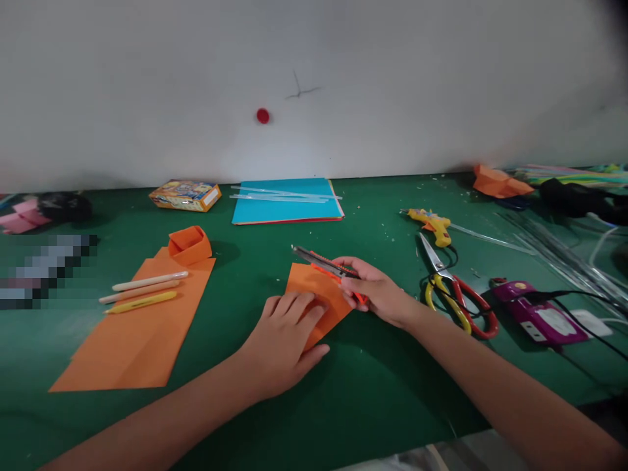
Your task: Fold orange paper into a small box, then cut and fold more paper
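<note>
My left hand (289, 340) lies over the left part of a small orange paper piece (331, 304) on the green table, fingers stretched out and pressing it down. Part of the paper is hidden beneath the palm. My right hand (370, 291) is closed around an orange utility knife (333, 267), held above the paper's upper right. The knife's tip points up and left. To the left, larger orange paper sheets (142, 350) carry a yellow pen (142, 301) and two pale wooden-looking sticks (147, 281). A folded orange paper shape (190, 244) rests at their top edge.
Scissors (454, 291), a yellow glue gun (429, 224) and a purple power strip (540, 314) with cables lie right. Clear glue sticks (284, 194) top a blue paper stack (275, 212) near a small box (186, 195). A white wall (367, 85) stands behind.
</note>
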The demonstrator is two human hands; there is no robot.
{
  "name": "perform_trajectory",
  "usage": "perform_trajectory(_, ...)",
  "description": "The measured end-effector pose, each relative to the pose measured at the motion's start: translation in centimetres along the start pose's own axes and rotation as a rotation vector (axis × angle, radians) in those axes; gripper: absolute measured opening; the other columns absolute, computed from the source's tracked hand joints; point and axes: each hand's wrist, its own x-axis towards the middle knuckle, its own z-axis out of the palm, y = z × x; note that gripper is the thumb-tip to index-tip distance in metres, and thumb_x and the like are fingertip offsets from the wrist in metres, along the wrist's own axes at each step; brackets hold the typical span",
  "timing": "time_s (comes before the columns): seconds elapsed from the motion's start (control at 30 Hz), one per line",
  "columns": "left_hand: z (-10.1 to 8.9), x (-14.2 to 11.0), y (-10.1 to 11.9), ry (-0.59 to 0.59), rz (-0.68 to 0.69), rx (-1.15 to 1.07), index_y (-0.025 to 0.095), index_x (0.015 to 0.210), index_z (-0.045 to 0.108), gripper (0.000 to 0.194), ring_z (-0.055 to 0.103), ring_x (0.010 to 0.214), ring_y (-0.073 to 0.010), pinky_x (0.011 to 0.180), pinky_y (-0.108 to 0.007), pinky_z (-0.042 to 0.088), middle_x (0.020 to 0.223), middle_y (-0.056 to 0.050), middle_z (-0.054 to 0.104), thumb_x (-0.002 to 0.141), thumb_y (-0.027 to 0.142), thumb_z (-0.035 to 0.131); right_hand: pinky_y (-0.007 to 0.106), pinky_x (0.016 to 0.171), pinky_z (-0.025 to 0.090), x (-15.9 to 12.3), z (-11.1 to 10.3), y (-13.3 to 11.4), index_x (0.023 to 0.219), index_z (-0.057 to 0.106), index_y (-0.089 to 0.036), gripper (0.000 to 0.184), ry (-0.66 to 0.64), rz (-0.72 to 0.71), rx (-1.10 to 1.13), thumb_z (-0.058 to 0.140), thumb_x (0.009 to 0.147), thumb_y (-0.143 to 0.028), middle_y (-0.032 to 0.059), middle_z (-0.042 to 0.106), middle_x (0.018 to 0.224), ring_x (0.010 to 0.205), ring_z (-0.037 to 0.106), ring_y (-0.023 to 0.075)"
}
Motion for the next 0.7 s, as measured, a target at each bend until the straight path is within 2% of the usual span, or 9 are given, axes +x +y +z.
perform_trajectory(0.07,0.0,-0.1,0.6,-0.005,0.008,-0.017,0.018,0.143,0.05,0.052,0.047,0.13,-0.0327,0.106,-0.049,0.036,0.143,-0.013,0.053,0.1,0.048,0.052,0.019,0.043,0.027,0.0,0.5,0.2,0.127,0.056,-0.019,0.041,0.084,-0.044,-0.063,0.061,0.094,-0.044,-0.0061,0.05,0.063,0.051,0.04,0.0089)
perform_trajectory(0.13,-0.2,-0.3,0.7,-0.025,0.042,-0.044,0.018,0.148,0.045,0.058,0.046,0.131,-0.0325,0.105,-0.048,0.037,0.146,-0.014,0.052,0.101,0.05,0.05,0.021,0.045,0.029,0.1,0.7,0.3,0.131,0.057,-0.018,0.045,0.08,-0.079,-0.082,0.055,0.096,-0.045,-0.0048,0.05,0.065,0.052,0.04,0.0098)
perform_trajectory(0.23,-0.6,-0.6,0.1,-0.072,0.16,-0.065,0.019,0.152,0.041,0.061,0.043,0.137,-0.0333,0.108,-0.047,0.036,0.154,-0.013,0.047,0.101,0.05,0.05,0.023,0.048,0.034,0.1,0.2,0.3,0.139,0.055,-0.018,0.052,0.049,-0.115,-0.063,0.057,0.094,-0.043,-0.0031,0.051,0.07,0.057,0.043,0.0118)
perform_trajectory(0.37,-0.8,-0.7,-0.8,-0.135,0.294,-0.026,0.023,0.152,0.044,0.056,0.037,0.146,-0.0339,0.113,-0.049,0.032,0.16,-0.01,0.044,0.101,0.046,0.051,0.023,0.048,0.029,0.0,-0.8,0.2,0.137,0.06,-0.019,0.051,0.074,-0.114,-0.136,0.06,0.094,-0.045,-0.0029,0.049,0.07,0.057,0.038,0.011)
perform_trajectory(0.5,-0.6,-0.8,-0.5,-0.147,0.292,0.013,0.019,0.158,0.035,0.067,0.037,0.148,-0.0335,0.114,-0.048,0.031,0.162,-0.011,0.041,0.1,0.046,0.052,0.024,0.051,0.029,-0.1,-0.9,0.1,0.133,0.066,-0.021,0.048,0.131,-0.124,-0.159,0.064,0.092,-0.047,-0.001,0.054,0.074,0.058,0.036,0.0106)
perform_trajectory(0.7,-0.2,-1.4,0.2,-0.119,0.307,0.009,0.021,0.158,0.036,0.065,0.034,0.149,-0.0323,0.116,-0.048,0.03,0.164,-0.01,0.038,0.102,0.053,0.047,0.023,0.053,0.027,0.0,-0.9,0.5,0.125,0.07,-0.028,0.038,0.147,-0.182,-0.016,0.067,0.092,-0.047,-0.0019,0.053,0.074,0.059,0.036,0.01)
